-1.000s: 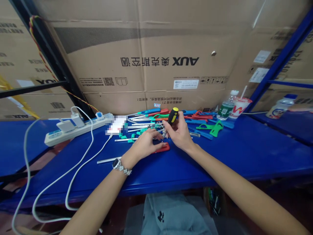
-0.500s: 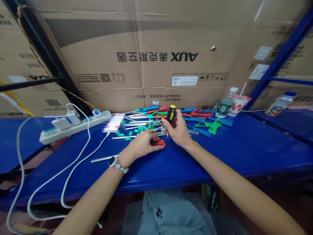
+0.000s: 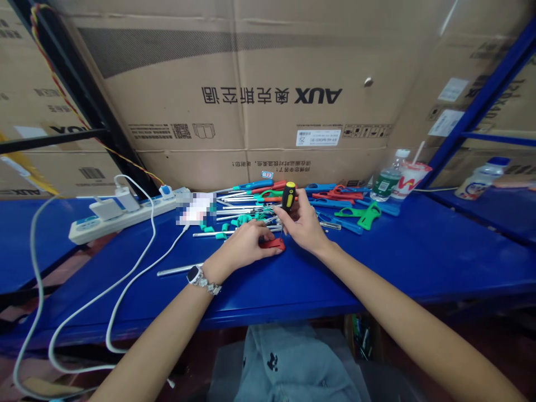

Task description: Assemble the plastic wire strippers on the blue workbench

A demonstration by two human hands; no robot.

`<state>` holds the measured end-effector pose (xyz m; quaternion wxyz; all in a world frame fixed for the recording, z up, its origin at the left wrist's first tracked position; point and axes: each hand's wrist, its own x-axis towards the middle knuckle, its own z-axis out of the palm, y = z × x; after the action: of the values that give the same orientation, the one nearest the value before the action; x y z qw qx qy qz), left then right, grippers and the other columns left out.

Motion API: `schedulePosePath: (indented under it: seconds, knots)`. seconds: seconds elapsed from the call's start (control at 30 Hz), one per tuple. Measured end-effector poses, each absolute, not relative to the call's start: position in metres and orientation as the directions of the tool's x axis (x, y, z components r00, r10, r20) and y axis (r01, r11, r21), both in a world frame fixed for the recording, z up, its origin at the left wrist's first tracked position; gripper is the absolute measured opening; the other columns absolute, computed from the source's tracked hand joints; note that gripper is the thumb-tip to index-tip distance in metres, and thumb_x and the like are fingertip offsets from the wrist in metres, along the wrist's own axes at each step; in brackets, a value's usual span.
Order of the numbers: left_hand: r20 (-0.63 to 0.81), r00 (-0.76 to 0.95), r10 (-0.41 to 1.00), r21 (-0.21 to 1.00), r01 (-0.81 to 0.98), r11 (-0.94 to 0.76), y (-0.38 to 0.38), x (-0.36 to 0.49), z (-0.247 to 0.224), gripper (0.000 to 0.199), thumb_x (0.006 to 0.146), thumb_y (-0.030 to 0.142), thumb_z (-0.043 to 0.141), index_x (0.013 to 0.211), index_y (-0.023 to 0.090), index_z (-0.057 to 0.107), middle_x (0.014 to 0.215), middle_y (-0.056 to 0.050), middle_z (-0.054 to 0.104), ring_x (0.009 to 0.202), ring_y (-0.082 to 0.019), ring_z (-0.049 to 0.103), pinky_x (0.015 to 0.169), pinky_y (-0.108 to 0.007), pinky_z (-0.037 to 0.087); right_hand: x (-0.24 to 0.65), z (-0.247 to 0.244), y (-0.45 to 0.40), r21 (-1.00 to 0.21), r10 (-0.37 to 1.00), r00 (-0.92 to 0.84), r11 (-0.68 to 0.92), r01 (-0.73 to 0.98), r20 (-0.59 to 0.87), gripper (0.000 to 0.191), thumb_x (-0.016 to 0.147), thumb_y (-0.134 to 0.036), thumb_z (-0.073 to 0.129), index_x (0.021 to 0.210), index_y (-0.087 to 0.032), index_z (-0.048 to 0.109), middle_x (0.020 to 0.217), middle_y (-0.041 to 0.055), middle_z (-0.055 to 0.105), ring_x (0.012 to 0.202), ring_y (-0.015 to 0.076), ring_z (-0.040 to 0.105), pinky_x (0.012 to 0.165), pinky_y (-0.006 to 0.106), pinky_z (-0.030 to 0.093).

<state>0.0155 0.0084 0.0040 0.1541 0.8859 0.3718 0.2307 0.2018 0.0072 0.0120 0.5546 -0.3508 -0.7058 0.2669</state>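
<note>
My right hand [image 3: 305, 223] is closed around a black-and-yellow screwdriver [image 3: 288, 197], held nearly upright. Its thin shaft points down at a small red plastic piece [image 3: 274, 244]; whether the tip sits in a screw is too small to tell. My left hand [image 3: 248, 244] pinches that red piece flat against the blue table, fingers over its left part. Just beyond both hands lie metal rods [image 3: 240, 211] and curled green plastic pieces [image 3: 244, 220]. A single metal rod [image 3: 179, 270] rests left of my left wrist.
Blue and red plastic handles [image 3: 337, 194] and a green plastic piece [image 3: 364, 215] lie behind my right hand. A water bottle [image 3: 385, 181] and a paper cup [image 3: 407, 178] stand at the right. A power strip [image 3: 125, 216] with white cables lies left. Cardboard [image 3: 268, 50] walls the back.
The screwdriver's handle has tilted slightly left and lower, and my right hand's fingers have shifted on it. My left hand keeps the red piece in place.
</note>
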Motion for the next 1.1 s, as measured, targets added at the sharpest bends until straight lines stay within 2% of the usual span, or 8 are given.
schedulePosePath:
  seconds: [0.23, 0.4, 0.5, 0.63, 0.73, 0.8, 0.93, 1.1]
  knots:
    - [0.384, 0.581, 0.717, 0.47, 0.546, -0.694, 0.007, 0.012, 0.005, 0.036, 0.083, 0.054, 0.075, 0.094, 0.02, 0.075, 0.096, -0.01, 0.071, 0.089, -0.026, 0.065, 0.08, -0.04, 0.05, 0.203, 0.015, 0.005, -0.762, 0.79, -0.175, 0.613, 0.208, 0.587, 0.035, 0.09, -0.048, 0.069, 0.107, -0.027, 0.047, 0.073, 0.0003, 0.062, 0.061, 0.0198, 0.061, 0.053, 0.035, 0.048]
    - [0.632, 0.338, 0.698, 0.625, 0.31, -0.716, 0.007, 0.02, 0.038, 0.028, 0.093, 0.042, 0.064, 0.111, 0.021, 0.067, 0.112, -0.01, 0.071, 0.097, -0.022, 0.065, 0.083, -0.037, 0.052, 0.204, 0.012, 0.008, -0.763, 0.797, -0.199, 0.603, 0.234, 0.57, 0.029, 0.089, -0.047, 0.07, 0.1, -0.026, 0.053, 0.068, -0.0022, 0.058, 0.055, 0.0164, 0.054, 0.05, 0.032, 0.043]
    - [0.691, 0.24, 0.682, 0.661, 0.173, -0.73, 0.011, 0.039, 0.062, 0.026, 0.085, 0.039, 0.076, 0.101, 0.02, 0.067, 0.103, -0.007, 0.072, 0.094, -0.02, 0.066, 0.083, -0.034, 0.052, 0.202, 0.01, 0.012, -0.756, 0.803, -0.166, 0.595, 0.272, 0.572, 0.025, 0.09, -0.045, 0.068, 0.099, -0.024, 0.056, 0.065, -0.0027, 0.056, 0.053, 0.0157, 0.053, 0.05, 0.031, 0.041]
    - [0.687, 0.178, 0.705, 0.704, 0.079, -0.706, 0.018, 0.064, 0.071, 0.029, 0.073, 0.035, 0.087, 0.084, 0.02, 0.066, 0.084, -0.002, 0.069, 0.078, -0.016, 0.064, 0.072, -0.029, 0.052, 0.199, 0.009, 0.014, -0.728, 0.801, -0.129, 0.587, 0.354, 0.584, 0.027, 0.087, -0.047, 0.07, 0.09, -0.022, 0.059, 0.061, -0.0026, 0.052, 0.053, 0.0156, 0.05, 0.05, 0.031, 0.038]
    - [0.662, 0.115, 0.741, 0.747, -0.008, -0.665, 0.021, 0.071, 0.066, 0.028, 0.072, 0.035, 0.088, 0.079, 0.019, 0.067, 0.078, -0.002, 0.07, 0.071, -0.015, 0.065, 0.066, -0.028, 0.052, 0.199, 0.01, 0.013, -0.728, 0.798, -0.167, 0.599, 0.333, 0.579, 0.037, 0.087, -0.05, 0.071, 0.108, -0.022, 0.061, 0.068, -0.002, 0.055, 0.055, 0.0154, 0.049, 0.052, 0.031, 0.04]
    - [0.635, 0.145, 0.759, 0.772, -0.072, -0.632, 0.021, 0.069, 0.063, 0.024, 0.077, 0.036, 0.084, 0.087, 0.019, 0.071, 0.083, -0.004, 0.074, 0.076, -0.017, 0.069, 0.068, -0.029, 0.055, 0.201, 0.013, 0.012, -0.743, 0.799, -0.219, 0.602, 0.294, 0.56, 0.04, 0.087, -0.051, 0.07, 0.112, -0.022, 0.06, 0.078, 0.0006, 0.059, 0.062, 0.0162, 0.052, 0.056, 0.032, 0.044]
    - [0.586, 0.341, 0.735, 0.801, -0.105, -0.589, 0.02, 0.059, 0.063, 0.028, 0.093, 0.042, 0.066, 0.106, 0.019, 0.073, 0.102, -0.01, 0.078, 0.097, -0.022, 0.073, 0.083, -0.034, 0.059, 0.209, 0.023, 0.01, -0.771, 0.774, -0.314, 0.615, 0.166, 0.549, 0.034, 0.093, -0.054, 0.059, 0.098, -0.021, 0.063, 0.087, 0.0042, 0.06, 0.08, 0.0197, 0.056, 0.068, 0.034, 0.048]
    - [0.602, 0.319, 0.732, 0.79, -0.105, -0.604, 0.02, 0.062, 0.061, 0.034, 0.094, 0.048, 0.063, 0.114, 0.02, 0.069, 0.112, -0.011, 0.076, 0.109, -0.023, 0.07, 0.096, -0.037, 0.056, 0.216, 0.03, 0.012, -0.743, 0.759, -0.313, 0.64, 0.196, 0.571, 0.039, 0.088, -0.059, 0.065, 0.078, -0.022, 0.061, 0.077, 0.0013, 0.053, 0.073, 0.0172, 0.049, 0.066, 0.032, 0.042]
